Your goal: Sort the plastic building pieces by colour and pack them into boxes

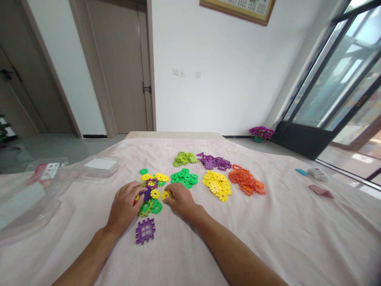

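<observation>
My right hand (180, 198) pinches a yellow flower-shaped disc (166, 194) between thumb and fingers, just right of a mixed heap of plastic building pieces. My left hand (126, 200) lies over the heap's left side, thumb and forefinger apart, fingertips touching a dark purple piece (147, 194). Part of the heap is hidden under that hand. Around it show a purple square frame (151, 182), a loose yellow disc (155, 194), a green disc (156, 206) and a light green piece (143, 211). Nearer to me lies a purple window-shaped piece (145, 231).
Sorted piles lie beyond and to the right: light green (184, 159), purple (214, 162), green (184, 178), yellow (217, 184) and orange (246, 180). Clear plastic boxes (99, 169) stand at left. A pink scrap (321, 191) and a blue item (302, 172) lie at right.
</observation>
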Tool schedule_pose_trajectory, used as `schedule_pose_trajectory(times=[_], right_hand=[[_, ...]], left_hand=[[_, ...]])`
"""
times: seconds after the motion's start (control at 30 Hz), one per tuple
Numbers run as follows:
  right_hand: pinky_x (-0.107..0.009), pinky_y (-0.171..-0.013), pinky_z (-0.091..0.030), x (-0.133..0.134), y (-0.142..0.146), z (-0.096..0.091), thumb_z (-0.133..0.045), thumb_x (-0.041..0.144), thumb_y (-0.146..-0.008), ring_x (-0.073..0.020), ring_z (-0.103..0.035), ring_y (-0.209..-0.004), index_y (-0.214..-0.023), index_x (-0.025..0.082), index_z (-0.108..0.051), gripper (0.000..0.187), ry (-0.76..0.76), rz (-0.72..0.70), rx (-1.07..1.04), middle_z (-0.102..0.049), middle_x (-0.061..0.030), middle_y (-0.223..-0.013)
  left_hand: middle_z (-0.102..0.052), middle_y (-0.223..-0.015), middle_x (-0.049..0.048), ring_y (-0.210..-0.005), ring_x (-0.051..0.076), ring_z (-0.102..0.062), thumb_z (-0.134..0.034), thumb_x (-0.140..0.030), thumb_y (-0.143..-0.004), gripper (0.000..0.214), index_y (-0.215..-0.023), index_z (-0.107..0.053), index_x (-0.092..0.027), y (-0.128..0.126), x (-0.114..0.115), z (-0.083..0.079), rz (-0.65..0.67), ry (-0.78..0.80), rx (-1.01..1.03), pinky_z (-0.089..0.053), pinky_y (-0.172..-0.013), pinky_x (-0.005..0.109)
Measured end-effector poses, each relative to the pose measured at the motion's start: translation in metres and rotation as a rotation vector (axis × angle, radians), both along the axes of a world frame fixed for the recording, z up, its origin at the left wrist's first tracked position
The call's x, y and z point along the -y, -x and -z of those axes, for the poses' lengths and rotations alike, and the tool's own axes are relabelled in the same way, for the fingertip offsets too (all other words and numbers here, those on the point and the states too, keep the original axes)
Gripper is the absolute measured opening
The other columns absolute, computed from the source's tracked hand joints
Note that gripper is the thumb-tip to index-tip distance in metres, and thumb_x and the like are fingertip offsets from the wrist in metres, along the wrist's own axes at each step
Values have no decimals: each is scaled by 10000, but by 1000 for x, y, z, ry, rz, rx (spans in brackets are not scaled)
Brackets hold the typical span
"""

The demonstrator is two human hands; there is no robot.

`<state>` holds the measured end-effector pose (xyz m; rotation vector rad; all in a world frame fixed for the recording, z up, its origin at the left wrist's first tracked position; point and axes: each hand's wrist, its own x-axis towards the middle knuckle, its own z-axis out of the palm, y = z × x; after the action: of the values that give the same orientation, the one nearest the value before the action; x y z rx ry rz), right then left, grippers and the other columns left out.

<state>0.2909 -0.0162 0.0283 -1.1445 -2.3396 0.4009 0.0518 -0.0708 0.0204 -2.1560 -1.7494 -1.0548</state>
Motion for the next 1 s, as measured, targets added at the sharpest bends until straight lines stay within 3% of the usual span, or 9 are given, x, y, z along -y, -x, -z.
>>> schedule_pose_trajectory(times=[0.13, 0.37, 0.57, 0.73, 0.83, 1.0], right_hand=[[-295, -807, -402, 0, 0, 1, -767, 294, -780, -195, -567, -950, -1053, 238, -667, 296, -14, -20, -24, -665, -22, -985], [-298, -821, -412, -2, 2, 2, -732, 339, -813, -205, -558, -972, -1160, 238, -664, 368, -61, -42, 37, -623, -48, -1009], [-284, -771, -404, -6, 4, -1, -737, 332, -785, -191, -556, -905, -1025, 223, -683, 269, -31, -33, 41, -632, -34, -956], [-256, -717, -404, -6, 3, 4, -621, 216, -847, -156, -574, -801, -906, 206, -670, 77, 48, -19, -126, -666, -1, -857], [-274, -790, -432, -13, -4, 7, -540, 201, -884, -166, -600, -862, -965, 198, -670, 153, 19, 62, -283, -690, -24, -939], [-322, -867, -446, -35, -35, -3, -487, 266, -887, -205, -611, -937, -1055, 191, -671, 260, -109, 326, -463, -697, -59, -1023]], left_hand=[[-625, -1313, 76, -1344, 333, -437, -594, -355, -863, 261, -1077, -728, -286, -13, 5, -2, 69, -8, -179, -318, -1126, 539], [-550, -1424, 87, -1376, 334, -404, -536, -388, -921, 342, -1215, -694, -311, -14, 3, 7, 151, 74, -238, -292, -1138, 585], [-509, -1469, 75, -1358, 307, -439, -514, -404, -939, 370, -1273, -653, -328, -14, 2, 10, 182, 103, -207, -321, -1137, 549], [-613, -1350, 62, -1266, 277, -532, -509, -407, -943, 330, -1199, -691, -307, -14, 3, 7, 201, 129, -171, -359, -1119, 513], [-663, -1265, 54, -1191, 256, -583, -503, -399, -949, 300, -1134, -713, -289, -14, 3, 4, 209, 114, -153, -383, -1099, 492], [-701, -1157, 41, -1093, 221, -620, -489, -376, -965, 268, -1070, -709, -264, -14, 5, -1, 241, 88, -135, -437, -1037, 445]])
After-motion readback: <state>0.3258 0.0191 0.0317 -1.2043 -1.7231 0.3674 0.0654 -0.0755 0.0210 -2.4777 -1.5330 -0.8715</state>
